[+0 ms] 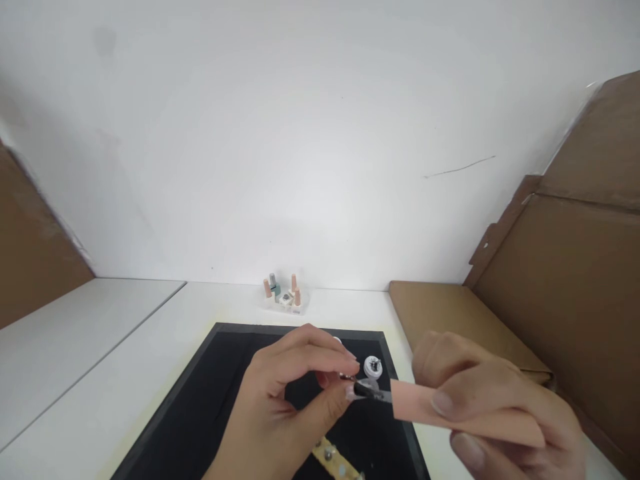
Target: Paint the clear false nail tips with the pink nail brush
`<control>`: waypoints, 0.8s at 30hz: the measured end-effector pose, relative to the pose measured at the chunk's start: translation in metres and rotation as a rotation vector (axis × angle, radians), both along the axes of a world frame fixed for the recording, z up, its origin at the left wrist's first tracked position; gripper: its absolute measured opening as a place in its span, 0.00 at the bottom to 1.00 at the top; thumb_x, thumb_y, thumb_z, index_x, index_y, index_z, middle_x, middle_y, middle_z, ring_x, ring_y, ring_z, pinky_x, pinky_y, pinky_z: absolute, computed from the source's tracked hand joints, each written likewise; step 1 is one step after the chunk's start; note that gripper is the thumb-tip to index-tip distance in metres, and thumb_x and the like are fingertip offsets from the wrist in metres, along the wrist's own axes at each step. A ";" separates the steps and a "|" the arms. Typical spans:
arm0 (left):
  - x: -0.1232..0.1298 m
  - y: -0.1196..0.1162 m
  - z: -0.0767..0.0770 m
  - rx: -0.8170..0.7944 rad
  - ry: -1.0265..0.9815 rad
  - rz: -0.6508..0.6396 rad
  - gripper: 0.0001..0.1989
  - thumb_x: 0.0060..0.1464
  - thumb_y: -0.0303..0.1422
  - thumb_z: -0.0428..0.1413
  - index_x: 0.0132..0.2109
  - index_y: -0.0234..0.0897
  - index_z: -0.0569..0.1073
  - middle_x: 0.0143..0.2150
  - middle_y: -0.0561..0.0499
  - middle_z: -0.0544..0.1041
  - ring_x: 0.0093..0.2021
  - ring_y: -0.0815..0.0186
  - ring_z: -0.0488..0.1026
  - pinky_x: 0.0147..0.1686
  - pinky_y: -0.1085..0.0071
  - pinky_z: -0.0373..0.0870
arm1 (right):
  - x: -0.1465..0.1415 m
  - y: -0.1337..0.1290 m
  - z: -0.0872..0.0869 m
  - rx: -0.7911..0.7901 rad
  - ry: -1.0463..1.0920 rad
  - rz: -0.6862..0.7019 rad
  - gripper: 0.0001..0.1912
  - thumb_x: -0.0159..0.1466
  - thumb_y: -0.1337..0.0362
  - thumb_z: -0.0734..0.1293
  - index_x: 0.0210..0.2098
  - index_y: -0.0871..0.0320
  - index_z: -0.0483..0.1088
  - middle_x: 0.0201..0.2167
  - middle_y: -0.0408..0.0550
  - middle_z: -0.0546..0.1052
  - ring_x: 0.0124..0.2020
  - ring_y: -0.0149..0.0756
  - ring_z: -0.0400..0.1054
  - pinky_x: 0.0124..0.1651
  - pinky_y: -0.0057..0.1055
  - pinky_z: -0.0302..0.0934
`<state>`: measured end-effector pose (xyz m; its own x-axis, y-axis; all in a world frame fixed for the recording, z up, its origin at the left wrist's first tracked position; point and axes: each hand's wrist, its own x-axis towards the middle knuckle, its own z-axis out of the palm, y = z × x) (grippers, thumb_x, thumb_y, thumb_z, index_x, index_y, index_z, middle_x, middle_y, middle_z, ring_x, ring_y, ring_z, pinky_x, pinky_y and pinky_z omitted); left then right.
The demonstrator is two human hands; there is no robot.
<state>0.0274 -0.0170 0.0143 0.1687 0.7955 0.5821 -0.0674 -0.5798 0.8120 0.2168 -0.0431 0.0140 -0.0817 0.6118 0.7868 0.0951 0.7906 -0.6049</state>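
Above the black mat, my left hand pinches a small shiny thing between thumb and fingertips; it is too small to make out. My right hand is closed round a peach-coloured, tapered handle. From the handle's left end a dark-tipped brush reaches to my left thumb tip and the small thing. Behind the brush lies a round white container with dark bits in it. A yellowish strip with round, shiny pieces on it lies below my left hand, partly hidden.
At the back of the white table, a clear tray holds several small bottles, some with peach caps. A flat cardboard piece lies at the right, beside cardboard walls. A white wall stands behind.
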 end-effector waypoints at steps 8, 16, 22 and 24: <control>-0.001 -0.002 -0.002 -0.042 -0.016 0.009 0.14 0.49 0.19 0.64 0.34 0.46 0.85 0.30 0.54 0.79 0.29 0.70 0.74 0.30 0.77 0.70 | 0.000 0.002 -0.001 0.005 0.069 -0.048 0.06 0.67 0.59 0.67 0.35 0.52 0.73 0.23 0.41 0.65 0.26 0.34 0.59 0.27 0.32 0.51; -0.004 -0.001 0.001 -0.034 0.006 -0.028 0.13 0.49 0.19 0.64 0.35 0.45 0.84 0.30 0.54 0.79 0.30 0.70 0.74 0.31 0.77 0.70 | -0.010 -0.004 0.001 0.026 0.083 -0.066 0.04 0.67 0.59 0.68 0.38 0.50 0.75 0.24 0.41 0.67 0.24 0.32 0.58 0.25 0.31 0.51; -0.005 0.001 0.003 -0.024 0.079 -0.043 0.12 0.51 0.20 0.64 0.36 0.44 0.84 0.30 0.54 0.79 0.30 0.70 0.75 0.30 0.78 0.71 | -0.005 -0.004 0.002 0.049 0.018 -0.080 0.05 0.68 0.61 0.66 0.38 0.52 0.74 0.24 0.41 0.66 0.24 0.32 0.60 0.26 0.31 0.52; -0.005 0.001 0.003 -0.028 0.088 -0.041 0.12 0.51 0.20 0.64 0.36 0.44 0.84 0.30 0.54 0.80 0.30 0.70 0.75 0.31 0.78 0.72 | -0.003 -0.003 0.002 0.067 0.009 -0.090 0.05 0.68 0.62 0.66 0.37 0.53 0.73 0.23 0.40 0.65 0.24 0.33 0.59 0.26 0.32 0.52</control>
<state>0.0223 -0.0158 0.0169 0.2510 0.8028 0.5408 -0.0188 -0.5546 0.8319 0.2141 -0.0460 0.0159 -0.0214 0.5623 0.8267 0.1620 0.8179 -0.5521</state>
